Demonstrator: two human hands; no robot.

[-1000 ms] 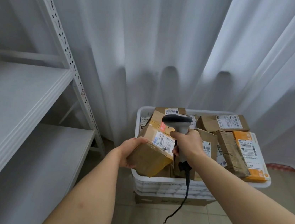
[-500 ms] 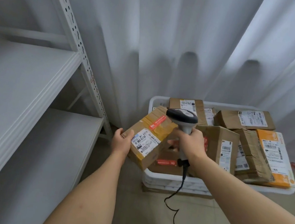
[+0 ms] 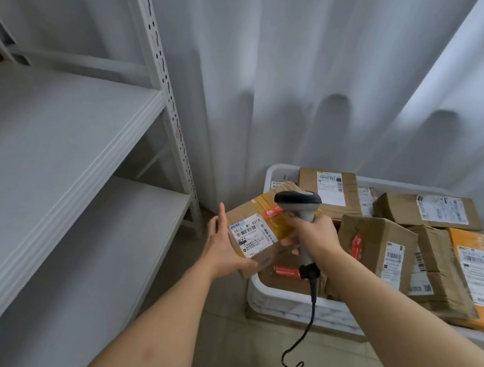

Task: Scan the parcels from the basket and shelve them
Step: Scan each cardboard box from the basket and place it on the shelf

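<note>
A: You're facing the white shelving unit [image 3: 65, 143] on your left, and the white basket [image 3: 267, 293] of parcels sits on the floor to your right.

B: And the parcel I'm working on?

A: That cardboard parcel [image 3: 256, 231] is held over the basket's near-left corner, label up. Your left hand [image 3: 222, 246] cradles its left side and underside, fingers fairly straight. Your right hand [image 3: 309, 234] is wrapped around the barcode scanner [image 3: 300, 204].

B: How will it handle?

A: It looks stiff and light. The tape may be slick, so support it beneath, by the edges.
</note>
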